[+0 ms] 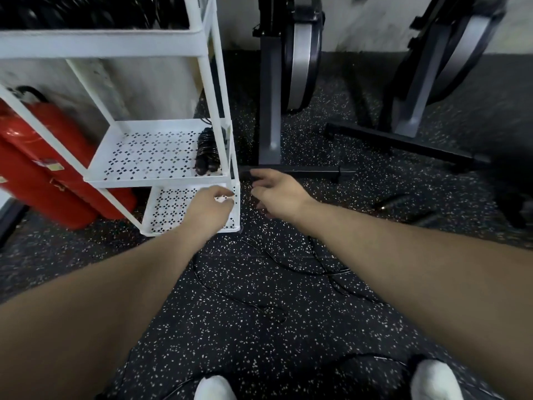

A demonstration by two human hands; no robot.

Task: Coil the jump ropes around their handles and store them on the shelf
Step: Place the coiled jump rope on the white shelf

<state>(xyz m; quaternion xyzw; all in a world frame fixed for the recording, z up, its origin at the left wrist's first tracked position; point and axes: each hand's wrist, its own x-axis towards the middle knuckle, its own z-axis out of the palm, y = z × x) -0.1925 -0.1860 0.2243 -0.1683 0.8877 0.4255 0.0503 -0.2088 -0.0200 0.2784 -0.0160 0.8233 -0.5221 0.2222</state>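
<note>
The shelf [157, 153] looks like white painted metal, smooth, with trays punched full of little holes. Sitting on its middle tray, the coiled jump rope [206, 151] looks like shiny black plastic cord. Under the shelf, the floor [245, 336] is matt black rubber with white flecks, kinda grainy. Left of the shelf, the red tank [43, 157] is glossy painted metal. Right of it, the exercise bike [291, 67] has matt dark frame tubes and a smooth silvery wheel.

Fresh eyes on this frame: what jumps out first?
Two bare forearms reach forward, the left hand at the corner of the white shelf rack, the right hand beside it over the speckled floor. A coiled jump rope lies on the middle shelf; a loose black rope trails on the floor below.
</note>
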